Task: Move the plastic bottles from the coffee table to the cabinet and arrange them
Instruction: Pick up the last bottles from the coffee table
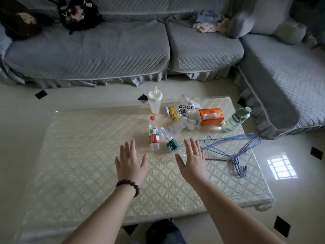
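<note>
Both hands (131, 162) (192, 161) spread flat, gripping nothing.
Reach just ahead: upright red-label bottle (154, 133) leftward, toppled green-label bottle (169, 140) rightward; grasp mid-body, gently.

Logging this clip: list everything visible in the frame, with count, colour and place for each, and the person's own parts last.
red-label bottle: 1, clear, red cap, standing mid-table
green-label bottle: 1, clear, lying beside the red-label one
green-lidded bottle: 1, clear, table's right edge
lidded cup: 1, white lid and straw, far edge
tissue box: 1, orange, far right
plastic bag: 1, clear, black print, by the box
hangers: several, blue, right side
coffee table: 1, cream quilted cover
sofa: 1, grey, behind the table
black bag: 1, on the sofa
left hand: open, over the table, bead bracelet on the wrist
right hand: open, near the green-label bottle
</note>
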`<action>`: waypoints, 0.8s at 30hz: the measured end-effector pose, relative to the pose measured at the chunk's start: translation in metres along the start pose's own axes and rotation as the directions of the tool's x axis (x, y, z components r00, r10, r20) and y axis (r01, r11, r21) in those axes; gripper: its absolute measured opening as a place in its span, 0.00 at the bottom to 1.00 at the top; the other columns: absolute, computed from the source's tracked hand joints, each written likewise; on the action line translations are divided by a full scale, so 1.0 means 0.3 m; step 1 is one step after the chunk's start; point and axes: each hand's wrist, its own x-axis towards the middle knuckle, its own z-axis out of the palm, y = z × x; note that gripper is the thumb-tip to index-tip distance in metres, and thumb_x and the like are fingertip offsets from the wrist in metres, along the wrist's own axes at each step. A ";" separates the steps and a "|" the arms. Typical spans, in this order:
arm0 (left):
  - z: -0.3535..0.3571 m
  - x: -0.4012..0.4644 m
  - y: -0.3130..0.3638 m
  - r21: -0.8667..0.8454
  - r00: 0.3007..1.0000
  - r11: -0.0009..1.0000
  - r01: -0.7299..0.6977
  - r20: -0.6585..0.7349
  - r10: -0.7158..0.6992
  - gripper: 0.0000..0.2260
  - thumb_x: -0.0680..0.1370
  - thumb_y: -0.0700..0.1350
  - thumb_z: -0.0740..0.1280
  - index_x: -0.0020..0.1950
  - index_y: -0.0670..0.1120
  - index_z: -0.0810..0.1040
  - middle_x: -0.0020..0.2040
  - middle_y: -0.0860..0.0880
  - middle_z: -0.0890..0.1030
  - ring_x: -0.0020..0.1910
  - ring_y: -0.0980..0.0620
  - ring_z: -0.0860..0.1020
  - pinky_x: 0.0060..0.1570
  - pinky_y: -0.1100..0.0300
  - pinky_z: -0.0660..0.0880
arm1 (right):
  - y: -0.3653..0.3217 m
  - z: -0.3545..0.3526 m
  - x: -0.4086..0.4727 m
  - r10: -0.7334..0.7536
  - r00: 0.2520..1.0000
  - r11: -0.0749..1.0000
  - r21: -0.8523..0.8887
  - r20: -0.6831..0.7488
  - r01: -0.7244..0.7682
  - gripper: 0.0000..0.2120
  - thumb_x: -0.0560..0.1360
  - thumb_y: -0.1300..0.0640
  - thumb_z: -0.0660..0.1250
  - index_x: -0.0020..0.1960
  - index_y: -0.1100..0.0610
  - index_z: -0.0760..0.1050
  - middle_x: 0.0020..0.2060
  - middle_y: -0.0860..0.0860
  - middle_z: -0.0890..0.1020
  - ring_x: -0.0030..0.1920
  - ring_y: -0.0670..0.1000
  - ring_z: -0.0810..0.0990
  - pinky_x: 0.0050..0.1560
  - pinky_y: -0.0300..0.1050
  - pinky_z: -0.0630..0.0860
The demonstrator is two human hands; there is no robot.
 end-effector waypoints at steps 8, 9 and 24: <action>0.135 0.248 0.048 -0.090 0.997 0.994 0.069 0.046 -0.065 0.32 0.78 0.58 0.58 0.78 0.50 0.49 0.78 0.46 0.53 0.77 0.47 0.52 0.74 0.49 0.55 | 0.052 0.084 0.268 0.001 0.997 1.000 0.004 0.075 -0.001 0.32 0.79 0.41 0.54 0.77 0.48 0.47 0.78 0.48 0.46 0.77 0.48 0.39 0.76 0.49 0.40; 0.157 0.277 0.048 -0.103 0.996 0.991 0.080 0.054 -0.075 0.32 0.78 0.58 0.59 0.78 0.50 0.50 0.78 0.45 0.53 0.76 0.47 0.53 0.73 0.48 0.56 | 0.059 0.105 0.297 0.003 0.997 1.000 0.002 0.082 -0.003 0.32 0.79 0.41 0.54 0.77 0.48 0.47 0.78 0.48 0.46 0.77 0.48 0.39 0.76 0.49 0.40; 0.675 0.716 -0.079 -0.081 0.978 0.978 0.191 0.104 -0.182 0.39 0.73 0.62 0.64 0.76 0.45 0.53 0.70 0.42 0.66 0.68 0.42 0.66 0.65 0.47 0.66 | 0.229 0.593 0.763 0.152 0.954 0.988 -0.032 0.258 -0.149 0.40 0.75 0.40 0.63 0.77 0.51 0.46 0.77 0.49 0.54 0.76 0.52 0.53 0.68 0.51 0.67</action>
